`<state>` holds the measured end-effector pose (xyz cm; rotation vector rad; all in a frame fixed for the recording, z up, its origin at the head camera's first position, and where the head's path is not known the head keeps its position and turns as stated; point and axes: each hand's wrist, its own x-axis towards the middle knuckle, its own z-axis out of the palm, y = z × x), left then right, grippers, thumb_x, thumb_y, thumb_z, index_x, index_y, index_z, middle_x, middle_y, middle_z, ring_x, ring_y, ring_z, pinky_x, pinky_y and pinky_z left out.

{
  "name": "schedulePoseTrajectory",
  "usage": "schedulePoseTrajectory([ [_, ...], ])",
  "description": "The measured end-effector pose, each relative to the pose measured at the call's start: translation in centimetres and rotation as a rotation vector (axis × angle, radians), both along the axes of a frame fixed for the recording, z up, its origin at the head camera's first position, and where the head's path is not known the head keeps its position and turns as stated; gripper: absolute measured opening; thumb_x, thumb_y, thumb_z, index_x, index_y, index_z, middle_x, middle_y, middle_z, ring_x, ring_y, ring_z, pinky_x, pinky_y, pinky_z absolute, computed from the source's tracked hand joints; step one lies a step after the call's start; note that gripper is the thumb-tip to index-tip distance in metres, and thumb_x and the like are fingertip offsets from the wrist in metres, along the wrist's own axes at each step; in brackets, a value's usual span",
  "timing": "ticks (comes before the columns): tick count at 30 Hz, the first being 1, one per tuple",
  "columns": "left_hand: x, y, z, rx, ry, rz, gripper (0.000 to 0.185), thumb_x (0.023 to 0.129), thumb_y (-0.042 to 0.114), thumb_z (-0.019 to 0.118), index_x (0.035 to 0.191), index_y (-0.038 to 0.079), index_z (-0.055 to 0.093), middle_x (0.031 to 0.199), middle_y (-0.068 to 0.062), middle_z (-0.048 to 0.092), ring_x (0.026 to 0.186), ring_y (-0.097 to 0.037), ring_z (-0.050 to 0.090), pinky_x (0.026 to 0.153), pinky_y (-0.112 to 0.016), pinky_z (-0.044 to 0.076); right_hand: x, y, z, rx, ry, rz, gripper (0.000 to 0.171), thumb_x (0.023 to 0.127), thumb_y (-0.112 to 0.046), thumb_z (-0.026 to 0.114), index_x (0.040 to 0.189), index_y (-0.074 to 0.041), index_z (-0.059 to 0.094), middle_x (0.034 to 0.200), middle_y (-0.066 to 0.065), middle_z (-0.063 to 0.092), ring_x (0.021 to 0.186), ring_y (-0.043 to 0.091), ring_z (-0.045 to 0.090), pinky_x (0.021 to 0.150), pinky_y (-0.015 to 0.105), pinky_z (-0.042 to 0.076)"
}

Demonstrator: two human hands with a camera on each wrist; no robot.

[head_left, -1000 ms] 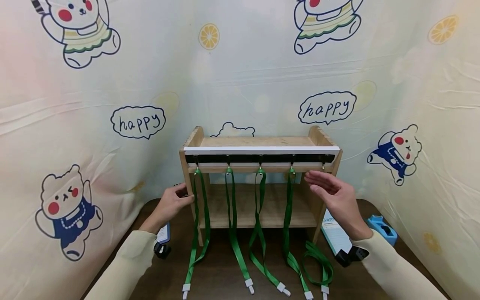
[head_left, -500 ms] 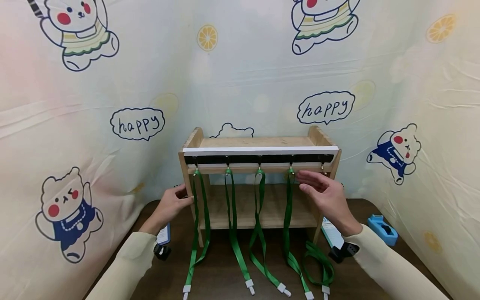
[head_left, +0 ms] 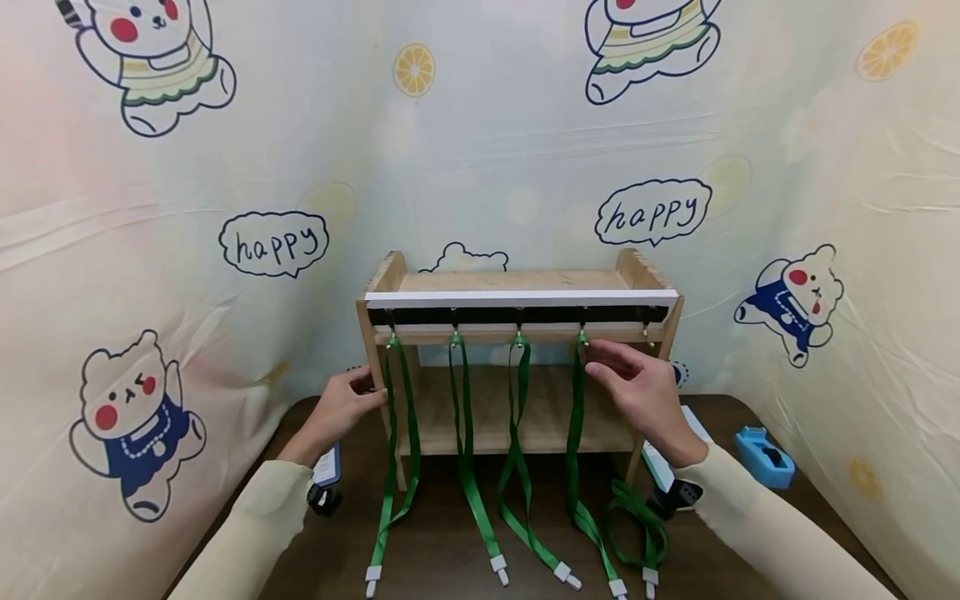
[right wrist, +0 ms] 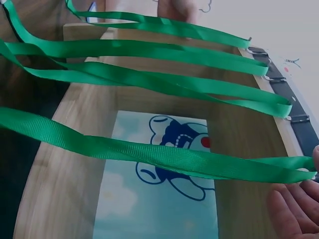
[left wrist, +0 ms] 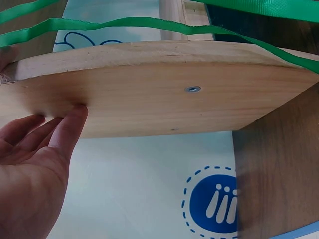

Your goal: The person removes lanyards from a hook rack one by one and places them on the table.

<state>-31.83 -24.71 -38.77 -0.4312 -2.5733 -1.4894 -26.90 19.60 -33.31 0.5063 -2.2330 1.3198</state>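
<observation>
A small wooden shelf (head_left: 517,282) stands on the dark table, with a black hook strip (head_left: 517,316) along its front. Several green lanyards hang from the hooks, their white clips lying on the table. My left hand (head_left: 367,392) rests flat against the shelf's left side panel (left wrist: 164,99), fingers (left wrist: 65,129) straight. My right hand (head_left: 592,354) is at the top of the rightmost hanging lanyard (head_left: 573,433), just under its hook. In the right wrist view that lanyard (right wrist: 149,152) ends between my thumb and fingers (right wrist: 296,209). Another green lanyard (head_left: 637,525) lies loose on the table.
A blue tape dispenser (head_left: 765,457) sits at the right of the table (head_left: 450,575). A white and blue box (head_left: 660,462) lies by the shelf's right leg and a small card (head_left: 326,467) by the left. Printed cloth walls close in the back and sides.
My right hand has moved left and slightly up, from beside the empty right hook to the top of the rightmost hanging lanyard. My left hand has stayed on the side panel.
</observation>
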Motion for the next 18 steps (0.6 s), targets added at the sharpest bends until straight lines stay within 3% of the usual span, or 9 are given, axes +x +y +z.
schedulePoseTrajectory([
  [5,-0.2,-0.1,-0.1,0.006,-0.006,0.001,0.043,0.093,0.021,0.070,0.133,0.006,0.063,0.118,-0.018,0.068,0.105,-0.029,0.061,0.083,-0.028,0.053,0.0,-0.9,0.0,0.003,-0.029,-0.022,0.038,0.094,-0.031,0.073,0.126,-0.011,0.071,0.117,0.009,0.077,0.103,0.017,0.074,0.082,0.011,0.053],
  [12,-0.2,0.0,-0.1,0.005,0.001,-0.007,0.040,0.094,0.020,0.069,0.132,0.006,0.064,0.118,-0.017,0.068,0.102,-0.021,0.062,0.083,-0.030,0.054,-0.2,-1.8,0.1,-0.134,-0.113,0.055,0.035,0.095,-0.033,0.071,0.122,-0.013,0.072,0.113,0.010,0.078,0.101,0.005,0.072,0.085,0.015,0.055],
  [18,-0.1,-0.1,-0.1,0.004,0.004,-0.001,0.039,0.095,0.018,0.067,0.131,0.007,0.064,0.117,-0.016,0.068,0.101,-0.017,0.062,0.083,-0.028,0.053,-0.2,-2.3,0.1,-0.226,-0.155,0.107,0.035,0.096,-0.032,0.070,0.123,-0.009,0.071,0.116,0.014,0.076,0.108,0.019,0.073,0.089,0.017,0.055],
])
